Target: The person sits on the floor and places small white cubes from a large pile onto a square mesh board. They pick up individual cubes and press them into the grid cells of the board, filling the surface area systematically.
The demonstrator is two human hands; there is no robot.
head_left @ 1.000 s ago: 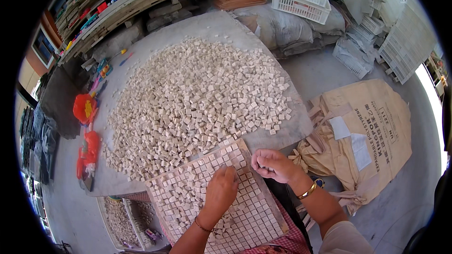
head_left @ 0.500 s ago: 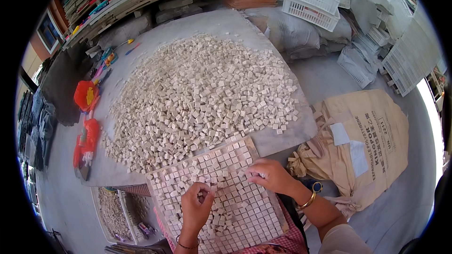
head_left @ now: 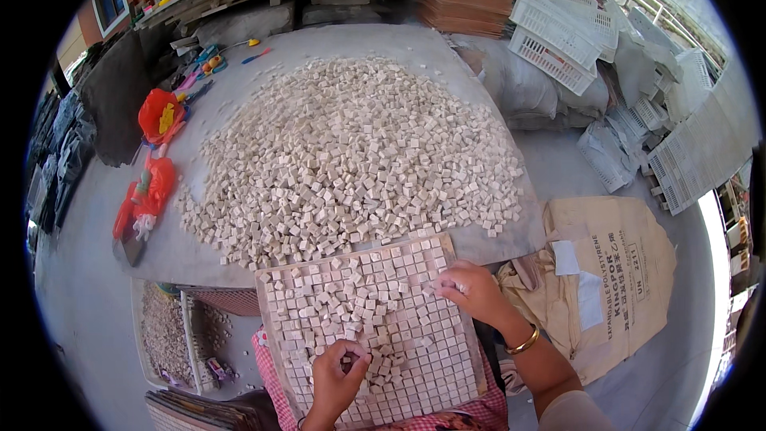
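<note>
A square grid tray (head_left: 275, 303) rests on my lap against the table edge, most of its cells filled with small beige stone cubes, and loose cubes lie on top. My left hand (head_left: 335, 375) rests on the lower middle of the tray, fingertips pinching at loose cubes. My right hand (head_left: 471, 291) touches the tray's upper right edge, fingers bent over cubes there; a gold bangle (head_left: 523, 342) is on that wrist. A large heap of the same beige cubes (head_left: 351, 160) covers the grey table beyond the tray.
Red plastic bags (head_left: 158, 116) and small tools lie at the table's left. A tan sack (head_left: 614, 271) lies on the floor to the right. White plastic crates (head_left: 558, 40) and grey sacks stand behind. A box of cubes (head_left: 167, 335) sits lower left.
My left hand slid down the tray toward me, from its middle to its lower part. My right hand stayed at the tray's upper right edge. The view tilted slightly.
</note>
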